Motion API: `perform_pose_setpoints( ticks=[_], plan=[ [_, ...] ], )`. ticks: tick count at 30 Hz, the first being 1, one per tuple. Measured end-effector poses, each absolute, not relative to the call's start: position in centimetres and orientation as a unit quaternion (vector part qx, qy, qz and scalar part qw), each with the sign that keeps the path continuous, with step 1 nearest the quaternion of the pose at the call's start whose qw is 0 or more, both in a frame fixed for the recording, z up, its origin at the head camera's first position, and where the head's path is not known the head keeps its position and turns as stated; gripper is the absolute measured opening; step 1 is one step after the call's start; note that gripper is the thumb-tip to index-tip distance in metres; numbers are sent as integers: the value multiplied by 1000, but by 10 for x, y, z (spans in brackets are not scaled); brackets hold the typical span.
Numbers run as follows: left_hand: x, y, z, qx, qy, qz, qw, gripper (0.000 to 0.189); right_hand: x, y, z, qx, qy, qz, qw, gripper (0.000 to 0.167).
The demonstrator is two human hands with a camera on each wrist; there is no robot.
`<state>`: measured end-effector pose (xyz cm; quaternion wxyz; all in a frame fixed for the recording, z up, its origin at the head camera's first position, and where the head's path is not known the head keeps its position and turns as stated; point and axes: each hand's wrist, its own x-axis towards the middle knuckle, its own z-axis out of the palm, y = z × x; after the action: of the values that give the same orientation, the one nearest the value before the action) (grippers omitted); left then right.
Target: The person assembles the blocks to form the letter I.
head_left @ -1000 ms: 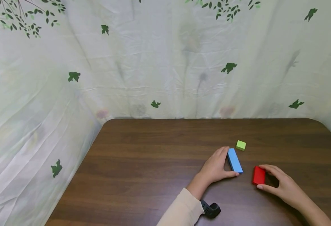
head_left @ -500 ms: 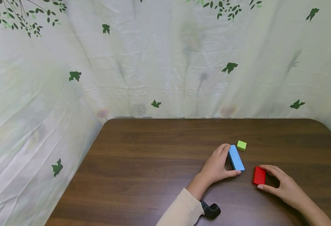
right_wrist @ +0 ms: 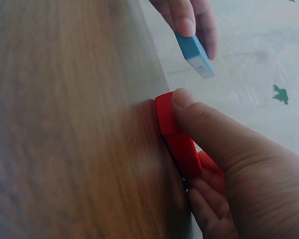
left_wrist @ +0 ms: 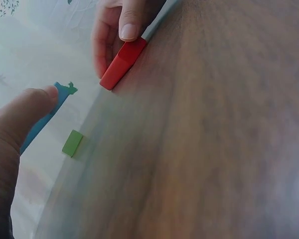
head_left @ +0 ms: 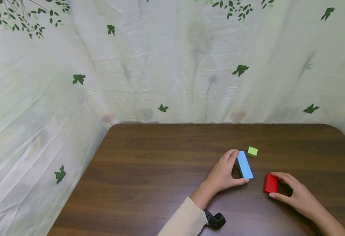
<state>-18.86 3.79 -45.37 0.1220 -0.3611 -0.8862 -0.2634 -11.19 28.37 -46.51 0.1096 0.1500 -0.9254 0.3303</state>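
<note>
The blue block is gripped at its ends by the left hand, seemingly raised off the counter, nearer the person than the green block and left of it. The red block, nearer and right of the green block, is pinched by the right hand. The green block might be knocked — little room is left — if the blue were swung rightward. Since half a second earlier, the blue has been shifted slightly left of the green; the red seems unmoved.

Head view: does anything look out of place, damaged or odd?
Nothing stands out: the left hand holds the blue block, the right hand the red block, the green block sits on the table; no damage shows.
</note>
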Motion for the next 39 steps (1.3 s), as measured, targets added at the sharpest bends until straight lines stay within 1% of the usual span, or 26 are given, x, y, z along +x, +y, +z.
perform_pose_setpoints(
  ticks=[17, 24, 39],
  plan=[
    [-183, 12, -450, -390, -876, -248, 137, 93, -110, 284, -464, 152, -925, 331, 110, 61],
    [-182, -5, -451, -401, -871, -242, 146, 92, -111, 283, -465, 162, -920, 334, 124, 61],
    [-175, -34, -450, -415, -873, -223, 127, 91, -111, 283, -465, 162, -920, 336, 118, 61]
  ],
)
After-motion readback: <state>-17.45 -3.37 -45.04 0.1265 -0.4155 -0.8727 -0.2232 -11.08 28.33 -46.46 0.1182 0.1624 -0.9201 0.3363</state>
